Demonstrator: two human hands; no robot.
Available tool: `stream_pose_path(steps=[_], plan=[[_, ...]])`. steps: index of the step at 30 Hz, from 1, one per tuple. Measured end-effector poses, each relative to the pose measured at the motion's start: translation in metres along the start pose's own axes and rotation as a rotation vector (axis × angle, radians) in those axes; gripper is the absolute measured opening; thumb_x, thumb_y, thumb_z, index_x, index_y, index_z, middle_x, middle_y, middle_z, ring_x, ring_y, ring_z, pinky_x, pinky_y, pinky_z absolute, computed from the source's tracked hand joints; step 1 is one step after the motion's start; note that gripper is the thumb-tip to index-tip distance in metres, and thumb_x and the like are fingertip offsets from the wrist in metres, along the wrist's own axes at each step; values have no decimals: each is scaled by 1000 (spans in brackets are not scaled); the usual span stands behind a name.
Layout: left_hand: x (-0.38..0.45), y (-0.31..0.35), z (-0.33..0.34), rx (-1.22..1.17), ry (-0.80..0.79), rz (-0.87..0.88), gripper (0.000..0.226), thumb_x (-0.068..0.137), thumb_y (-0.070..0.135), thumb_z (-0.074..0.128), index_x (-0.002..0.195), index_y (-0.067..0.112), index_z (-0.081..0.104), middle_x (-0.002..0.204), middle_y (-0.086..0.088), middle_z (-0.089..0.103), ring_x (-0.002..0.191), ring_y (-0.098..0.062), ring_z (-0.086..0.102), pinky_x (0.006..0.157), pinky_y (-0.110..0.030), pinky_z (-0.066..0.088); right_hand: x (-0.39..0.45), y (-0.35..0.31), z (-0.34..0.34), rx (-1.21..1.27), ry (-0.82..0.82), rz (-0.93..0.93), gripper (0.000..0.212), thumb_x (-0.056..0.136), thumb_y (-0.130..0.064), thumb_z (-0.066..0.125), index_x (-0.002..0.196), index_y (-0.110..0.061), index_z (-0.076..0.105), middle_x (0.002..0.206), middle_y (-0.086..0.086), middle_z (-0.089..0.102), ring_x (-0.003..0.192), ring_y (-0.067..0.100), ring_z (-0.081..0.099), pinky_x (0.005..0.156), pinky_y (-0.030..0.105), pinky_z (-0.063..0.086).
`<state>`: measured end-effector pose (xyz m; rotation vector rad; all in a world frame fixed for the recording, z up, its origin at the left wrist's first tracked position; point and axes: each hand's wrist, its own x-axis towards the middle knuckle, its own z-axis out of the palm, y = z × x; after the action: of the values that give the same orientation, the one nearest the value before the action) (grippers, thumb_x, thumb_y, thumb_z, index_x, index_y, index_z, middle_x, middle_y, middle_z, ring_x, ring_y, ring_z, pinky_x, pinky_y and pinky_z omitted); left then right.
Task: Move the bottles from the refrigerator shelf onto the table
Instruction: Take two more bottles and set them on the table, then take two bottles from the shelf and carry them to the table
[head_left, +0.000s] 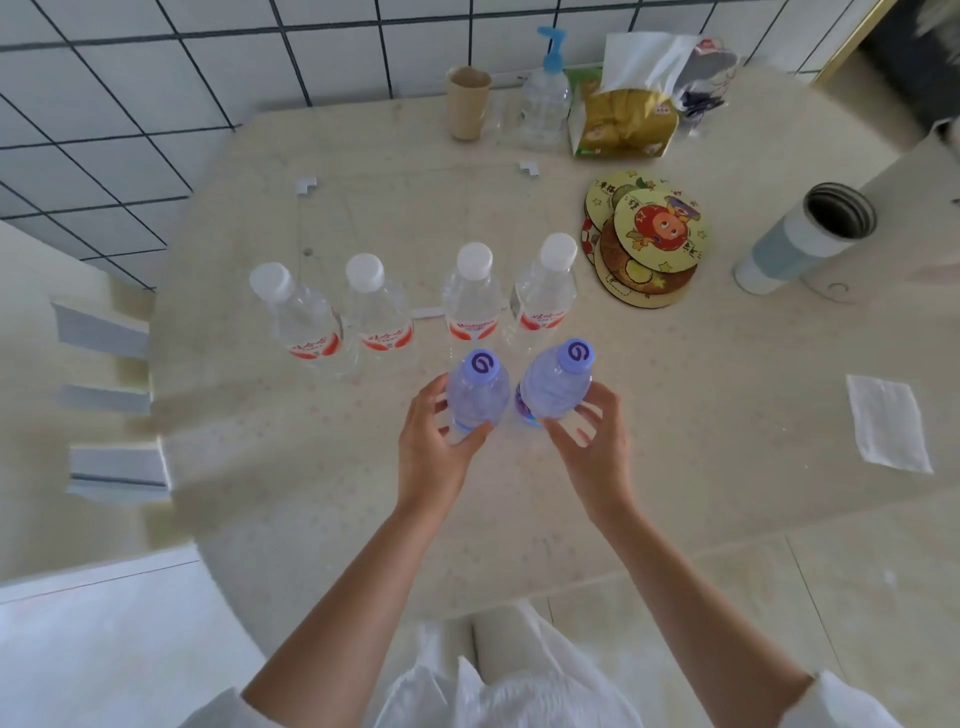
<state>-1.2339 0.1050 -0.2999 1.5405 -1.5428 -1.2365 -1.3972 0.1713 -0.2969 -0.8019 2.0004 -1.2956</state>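
Two purple-capped bottles stand side by side on the cream table (675, 415). My left hand (434, 441) curls round the left purple-capped bottle (477, 395), thumb on its lower front. My right hand (597, 441) curls round the right purple-capped bottle (556, 384), which leans slightly right. Behind them stands a row of several clear water bottles with white caps and red labels, from the leftmost bottle (298, 317) to the rightmost bottle (545, 288). The refrigerator is out of view.
At the back stand a brown cup (467, 101), a blue-topped pump bottle (545, 98) and a tissue pack (621, 122). Round coasters (647, 241) lie at the right, beside an open grey-white flask (802, 241). A white cloth (885, 421) lies far right.
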Motion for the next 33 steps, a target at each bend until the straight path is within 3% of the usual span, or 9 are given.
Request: stream_pose_path(steps=[2,4,8,11,15,20,26,33], plan=[[-7,4,-5,-18,14,-19,57,77,18,79,128,19,52,125,5,58,104,-11,61,80,-25,54,-8,0,-3,-6,-1,2,51,79,-7,75,112,-33,47,119,-7,55,111,16,58,96,47,50],[-17,8,-10,-25,31,-23,46,81,15,75,122,19,55,119,7,61,98,-12,63,79,-25,54,-18,0,-8,-32,-5,-40,53,79,-2,74,109,-37,47,114,-9,54,110,21,58,96,47,49],[-46,12,-19,-23,59,-10,24,86,12,70,104,24,60,94,9,68,79,4,63,71,-12,50,-39,2,-20,-32,-62,-32,40,85,-5,68,112,-27,48,111,-1,56,108,23,60,95,49,51],[-78,11,-23,-22,125,-26,15,87,14,67,102,18,64,87,7,72,78,-1,66,73,-18,53,-59,6,-33,-73,-150,-54,31,90,-7,62,113,-24,50,106,3,63,106,20,63,95,49,51],[-142,7,-29,-45,255,-40,15,89,9,63,101,18,64,83,3,74,82,-12,70,70,-16,52,-93,14,-57,-184,-331,-105,26,92,-14,59,117,-19,53,105,1,66,105,12,63,95,45,50],[-242,-4,-36,-12,366,-137,22,89,6,62,103,23,63,84,6,73,80,-10,70,74,-24,55,-140,19,-80,-241,-503,-221,25,92,-17,60,118,-16,55,105,1,67,105,12,64,91,46,52],[-351,-17,-50,-25,531,-302,25,88,4,64,96,28,64,79,8,74,76,-1,69,71,-12,51,-201,13,-83,-317,-817,-340,29,92,-20,60,120,-15,54,104,-5,66,102,12,63,94,44,51],[-446,-52,-81,9,686,-458,22,88,7,64,95,29,63,81,10,72,77,2,66,65,-6,47,-264,-1,-47,-443,-1146,-392,25,94,-30,53,119,-29,50,108,-14,61,108,4,58,98,39,48]])
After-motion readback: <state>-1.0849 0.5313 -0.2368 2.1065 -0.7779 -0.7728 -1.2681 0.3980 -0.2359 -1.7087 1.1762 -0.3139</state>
